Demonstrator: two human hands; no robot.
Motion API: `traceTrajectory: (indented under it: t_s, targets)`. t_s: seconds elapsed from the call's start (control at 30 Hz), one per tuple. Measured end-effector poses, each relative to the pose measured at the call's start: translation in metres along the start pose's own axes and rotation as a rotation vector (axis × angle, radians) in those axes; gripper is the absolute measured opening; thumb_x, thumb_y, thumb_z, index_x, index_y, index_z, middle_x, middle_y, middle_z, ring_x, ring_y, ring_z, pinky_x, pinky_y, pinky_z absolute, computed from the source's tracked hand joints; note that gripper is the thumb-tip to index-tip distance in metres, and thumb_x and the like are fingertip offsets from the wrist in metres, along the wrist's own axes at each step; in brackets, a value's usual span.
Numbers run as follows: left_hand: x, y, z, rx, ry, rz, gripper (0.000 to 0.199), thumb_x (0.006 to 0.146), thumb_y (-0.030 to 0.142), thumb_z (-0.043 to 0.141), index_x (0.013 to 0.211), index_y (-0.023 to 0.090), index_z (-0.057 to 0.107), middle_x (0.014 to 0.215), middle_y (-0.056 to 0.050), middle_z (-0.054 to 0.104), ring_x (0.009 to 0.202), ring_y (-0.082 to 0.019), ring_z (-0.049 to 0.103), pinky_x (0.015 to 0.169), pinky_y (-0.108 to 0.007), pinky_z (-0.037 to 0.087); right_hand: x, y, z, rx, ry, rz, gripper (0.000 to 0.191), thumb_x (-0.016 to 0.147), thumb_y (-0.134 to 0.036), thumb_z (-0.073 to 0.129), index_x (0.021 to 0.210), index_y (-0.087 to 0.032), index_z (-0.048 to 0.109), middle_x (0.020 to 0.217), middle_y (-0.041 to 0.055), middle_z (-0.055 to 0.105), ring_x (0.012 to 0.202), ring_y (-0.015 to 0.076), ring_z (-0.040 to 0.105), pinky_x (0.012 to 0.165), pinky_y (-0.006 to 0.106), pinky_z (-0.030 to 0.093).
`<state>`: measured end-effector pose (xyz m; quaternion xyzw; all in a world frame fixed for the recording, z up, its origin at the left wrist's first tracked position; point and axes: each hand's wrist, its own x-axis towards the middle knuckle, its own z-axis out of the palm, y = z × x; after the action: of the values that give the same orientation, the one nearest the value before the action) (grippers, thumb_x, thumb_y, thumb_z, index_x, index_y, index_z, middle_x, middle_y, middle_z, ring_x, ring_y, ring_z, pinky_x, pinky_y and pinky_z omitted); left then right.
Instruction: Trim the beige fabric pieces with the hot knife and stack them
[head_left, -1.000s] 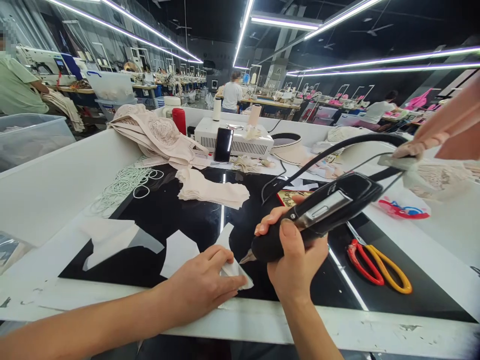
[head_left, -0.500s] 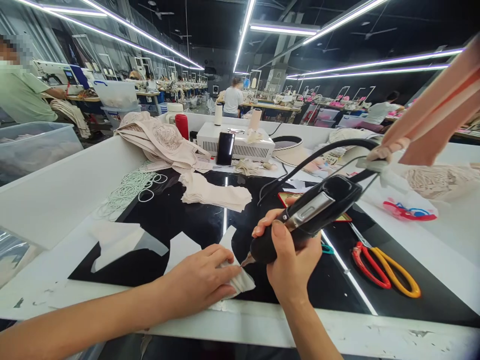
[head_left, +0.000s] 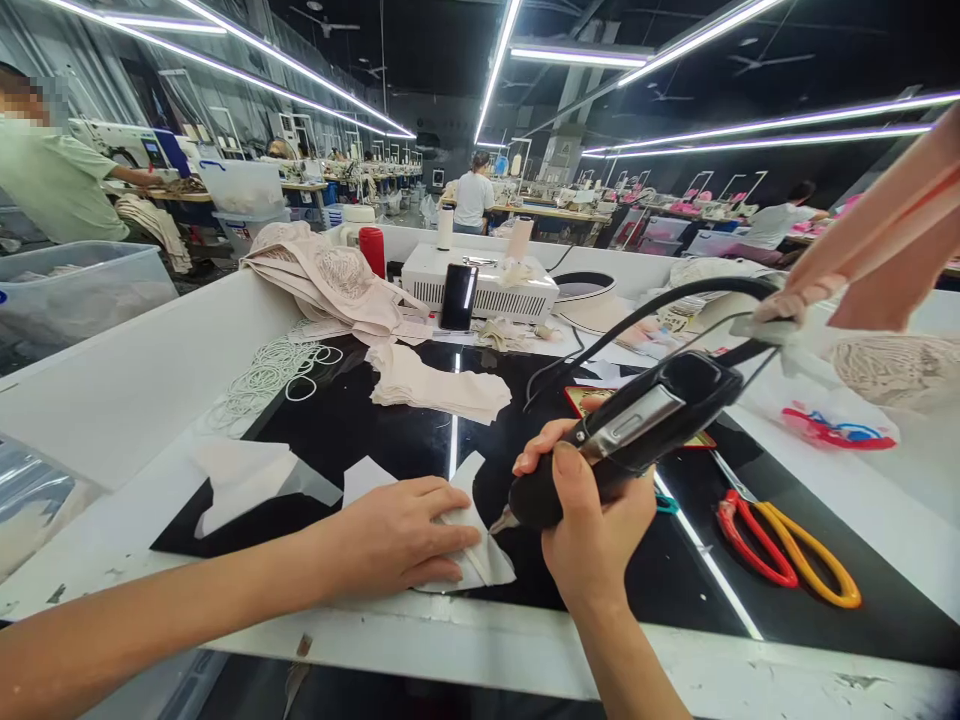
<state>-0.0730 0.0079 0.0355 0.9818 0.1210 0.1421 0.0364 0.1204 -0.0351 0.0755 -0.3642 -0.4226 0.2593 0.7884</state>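
Observation:
My left hand lies flat, fingers stretched out, on white cut fabric pieces at the near edge of the black glossy mat. In my right hand is a black corded hand tool with a metal lever, like a hot knife; its narrow tip points left and down. That tip is beside the fabric's right edge, close to my left fingertips; I cannot tell if it touches. A neat stack of cream fabric pieces lies further back. More white pieces lie at the left.
Scissors with red and orange handles lie at the right. Bra cups, pale green cord loops, a phone and a white vented box surround the mat. The tool's cable arches overhead. People sit further off.
My left hand has flattened and shifted a little left on the fabric. The tool's tip has drawn slightly away from my fingers. The view has turned slightly left.

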Motion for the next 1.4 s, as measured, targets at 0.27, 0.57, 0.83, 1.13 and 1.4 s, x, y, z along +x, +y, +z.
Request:
traceTrajectory:
  t_s: [0.27, 0.57, 0.83, 1.13, 1.4]
  targets:
    - [-0.003, 0.004, 0.001, 0.050, 0.021, -0.014, 0.031, 0.101, 0.039, 0.069, 0.126, 0.020, 0.066, 0.127, -0.013, 0.065, 0.113, -0.027, 0.066, 0.100, -0.040, 0.057, 0.000, -0.010, -0.002, 0.000, 0.048, 0.009, 0.038, 0.085, -0.034, 0.083, 0.114, -0.024, 0.060, 0.078, -0.0049, 0.069, 0.057, 0.0132, 0.063, 0.060, 0.031, 0.055]
    - [0.004, 0.005, 0.004, 0.081, 0.098, 0.093, 0.025, 0.105, 0.034, 0.064, 0.119, 0.013, 0.066, 0.127, -0.012, 0.069, 0.123, -0.028, 0.064, 0.119, -0.047, 0.048, -0.010, -0.023, -0.017, -0.004, 0.088, -0.010, 0.041, 0.082, -0.033, 0.085, 0.116, -0.024, 0.062, 0.076, -0.0046, 0.069, 0.057, 0.0136, 0.063, 0.058, 0.030, 0.056]
    - [0.022, 0.023, 0.008, 0.076, 0.185, 0.148, 0.016, 0.108, 0.020, 0.053, 0.113, 0.012, 0.066, 0.103, -0.008, 0.071, 0.102, -0.019, 0.069, 0.096, -0.030, 0.059, -0.017, -0.023, -0.017, -0.007, 0.071, 0.016, 0.042, 0.084, -0.034, 0.085, 0.118, -0.025, 0.062, 0.078, -0.0047, 0.070, 0.057, 0.0138, 0.064, 0.057, 0.029, 0.055]
    - [0.016, 0.028, 0.020, -0.024, 0.088, 0.043, 0.017, 0.106, 0.024, 0.058, 0.118, 0.017, 0.066, 0.105, -0.007, 0.068, 0.095, -0.022, 0.068, 0.086, -0.034, 0.060, -0.021, -0.027, -0.018, 0.012, 0.080, 0.021, 0.042, 0.084, -0.033, 0.085, 0.118, -0.025, 0.062, 0.078, -0.0047, 0.071, 0.058, 0.0134, 0.064, 0.060, 0.031, 0.057]
    - [0.007, 0.030, 0.015, -0.088, 0.053, -0.003, 0.020, 0.108, 0.023, 0.053, 0.123, 0.018, 0.065, 0.112, -0.008, 0.067, 0.099, -0.022, 0.067, 0.088, -0.036, 0.060, -0.022, -0.026, -0.020, 0.013, 0.076, 0.026, 0.043, 0.084, -0.033, 0.085, 0.119, -0.027, 0.061, 0.077, -0.0047, 0.070, 0.060, 0.0142, 0.064, 0.064, 0.033, 0.059]
